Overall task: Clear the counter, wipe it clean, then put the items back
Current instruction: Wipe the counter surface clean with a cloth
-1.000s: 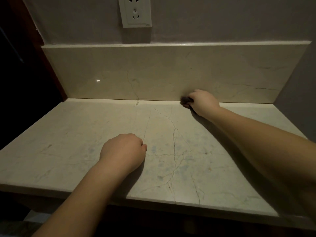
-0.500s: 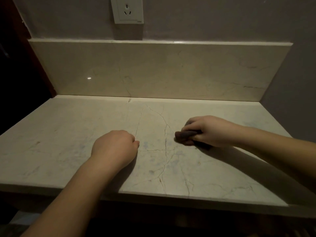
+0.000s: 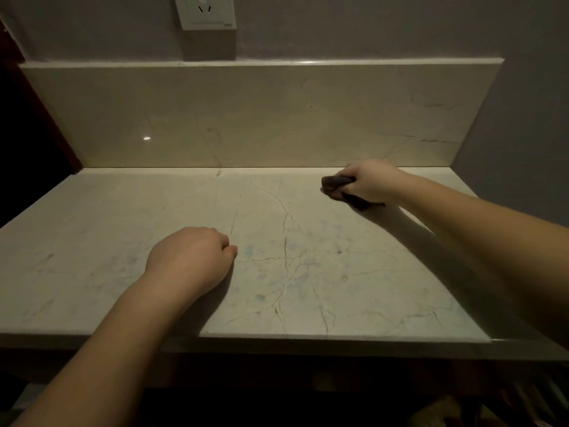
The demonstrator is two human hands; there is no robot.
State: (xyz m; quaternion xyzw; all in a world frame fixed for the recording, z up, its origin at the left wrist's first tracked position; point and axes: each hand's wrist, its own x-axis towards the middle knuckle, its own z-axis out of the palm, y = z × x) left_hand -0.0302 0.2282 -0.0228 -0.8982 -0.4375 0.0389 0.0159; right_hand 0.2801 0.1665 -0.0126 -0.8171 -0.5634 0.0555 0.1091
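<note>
The dark cloth [image 3: 337, 187], gripped in the right hand [image 3: 371, 181], had been swept back toward the backsplash [image 3: 261, 118]; the clenched left hand [image 3: 192, 260] was braced on the counter [image 3: 92, 241], wiping judged unfinished.

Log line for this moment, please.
phase: wiping | right hand: grips cloth near backsplash | left hand: fist on counter

Cloth [image 3: 335, 186] on counter [image 3: 92, 241], back right, near backsplash [image 3: 277, 118].

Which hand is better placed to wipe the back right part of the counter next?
Probably the right hand: it grips the dark cloth near the backsplash. The left hand rests fisted on the counter, holding nothing visible.
</note>
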